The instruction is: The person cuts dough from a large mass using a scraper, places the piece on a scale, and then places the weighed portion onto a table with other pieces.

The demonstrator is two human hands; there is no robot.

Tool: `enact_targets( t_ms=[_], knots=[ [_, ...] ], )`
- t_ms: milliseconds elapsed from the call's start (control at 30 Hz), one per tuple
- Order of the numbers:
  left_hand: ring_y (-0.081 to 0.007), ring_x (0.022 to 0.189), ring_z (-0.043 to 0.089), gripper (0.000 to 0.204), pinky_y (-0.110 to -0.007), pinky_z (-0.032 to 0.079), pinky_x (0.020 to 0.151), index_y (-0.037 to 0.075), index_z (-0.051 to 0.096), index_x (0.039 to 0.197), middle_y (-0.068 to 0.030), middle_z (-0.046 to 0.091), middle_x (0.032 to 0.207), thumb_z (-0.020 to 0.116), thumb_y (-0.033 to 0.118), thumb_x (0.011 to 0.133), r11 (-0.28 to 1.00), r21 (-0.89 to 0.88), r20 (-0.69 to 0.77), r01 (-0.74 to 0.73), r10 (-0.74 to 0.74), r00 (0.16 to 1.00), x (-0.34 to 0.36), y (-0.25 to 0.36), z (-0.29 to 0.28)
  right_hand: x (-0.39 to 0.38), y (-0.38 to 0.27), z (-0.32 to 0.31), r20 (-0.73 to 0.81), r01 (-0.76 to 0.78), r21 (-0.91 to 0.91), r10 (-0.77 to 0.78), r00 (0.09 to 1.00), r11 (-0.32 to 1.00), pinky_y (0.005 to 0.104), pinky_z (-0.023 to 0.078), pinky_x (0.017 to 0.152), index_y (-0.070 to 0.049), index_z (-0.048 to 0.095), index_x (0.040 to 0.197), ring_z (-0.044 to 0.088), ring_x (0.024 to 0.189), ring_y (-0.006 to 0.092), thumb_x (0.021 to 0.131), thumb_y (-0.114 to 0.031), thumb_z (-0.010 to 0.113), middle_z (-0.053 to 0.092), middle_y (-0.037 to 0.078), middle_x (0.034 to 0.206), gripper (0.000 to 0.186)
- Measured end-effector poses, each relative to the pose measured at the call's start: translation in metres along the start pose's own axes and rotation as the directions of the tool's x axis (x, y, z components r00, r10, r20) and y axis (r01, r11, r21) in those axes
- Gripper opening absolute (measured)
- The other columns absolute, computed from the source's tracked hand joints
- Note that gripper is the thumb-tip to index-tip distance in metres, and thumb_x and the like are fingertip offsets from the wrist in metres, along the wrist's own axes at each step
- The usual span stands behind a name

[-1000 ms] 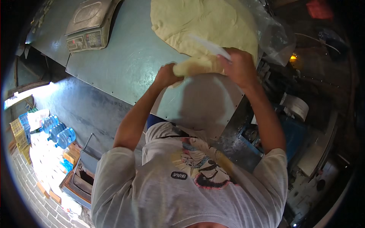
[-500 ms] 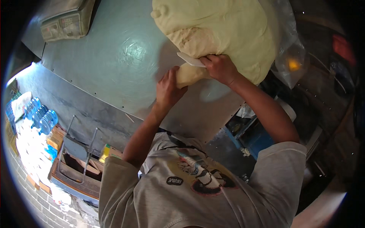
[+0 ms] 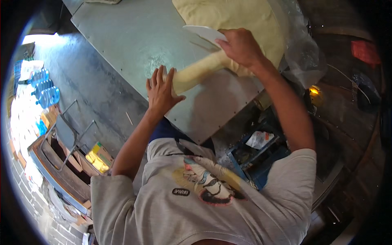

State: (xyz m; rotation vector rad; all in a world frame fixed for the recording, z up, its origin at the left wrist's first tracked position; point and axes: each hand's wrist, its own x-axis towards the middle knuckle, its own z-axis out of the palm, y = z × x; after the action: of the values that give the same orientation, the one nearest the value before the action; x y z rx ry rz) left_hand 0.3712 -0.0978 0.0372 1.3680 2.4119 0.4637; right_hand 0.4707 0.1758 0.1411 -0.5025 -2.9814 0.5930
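Note:
A large slab of pale yellow dough (image 3: 232,14) lies on the far right of the grey metal tabletop (image 3: 116,43). From its near side a long dough strip (image 3: 198,73) stretches left across the table toward me. My left hand (image 3: 161,93) is at the strip's left end, fingers spread and touching it. In my right hand (image 3: 243,48) is a white dough scraper (image 3: 204,32), held above the place where strip and slab meet. Its blade points left, and a shadow shows on the table below it.
Clear plastic sheeting (image 3: 304,55) hangs beside the slab at the table's right edge. Below that edge stands a blue crate (image 3: 257,163). On the floor to the left are a metal-framed chair (image 3: 67,128), a yellow box (image 3: 99,157) and several blue water bottles (image 3: 45,90).
The short dough piece is now a long strip, drawn left and toward me by my left hand, whose fingers have spread. My right hand has lifted the scraper off the dough. The view has turned.

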Motion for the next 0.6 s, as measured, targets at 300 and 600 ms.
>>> enact_targets(
  t_ms=[300,600],
  knots=[
    [-0.0336,0.106,0.056,0.087,-0.043,0.048,0.09,0.008,0.045,0.134,-0.0117,0.058,0.116,0.085,0.02,0.058,0.997,-0.013,-0.198,0.075,-0.076,0.977,0.01,0.013,0.044,-0.059,0.078,0.04,0.145,0.104,-0.324,-0.059,0.988,0.941,0.0462,0.054,0.066,-0.006,0.064,0.085,0.068,0.072,0.0355,0.081,-0.009,0.055,0.066,0.016,0.075,0.01],
    [-0.0379,0.094,0.066,0.059,-0.044,0.053,0.08,0.002,0.055,0.112,-0.0223,0.068,0.099,0.081,0.017,0.061,0.754,-0.488,0.138,0.44,-0.431,0.892,0.004,0.032,0.043,-0.038,0.105,0.085,0.149,0.178,-0.207,-0.149,0.978,0.962,0.0448,0.051,0.06,-0.007,0.066,0.085,0.063,0.067,0.0349,0.083,-0.011,0.058,0.063,0.014,0.072,0.009]
  ],
)
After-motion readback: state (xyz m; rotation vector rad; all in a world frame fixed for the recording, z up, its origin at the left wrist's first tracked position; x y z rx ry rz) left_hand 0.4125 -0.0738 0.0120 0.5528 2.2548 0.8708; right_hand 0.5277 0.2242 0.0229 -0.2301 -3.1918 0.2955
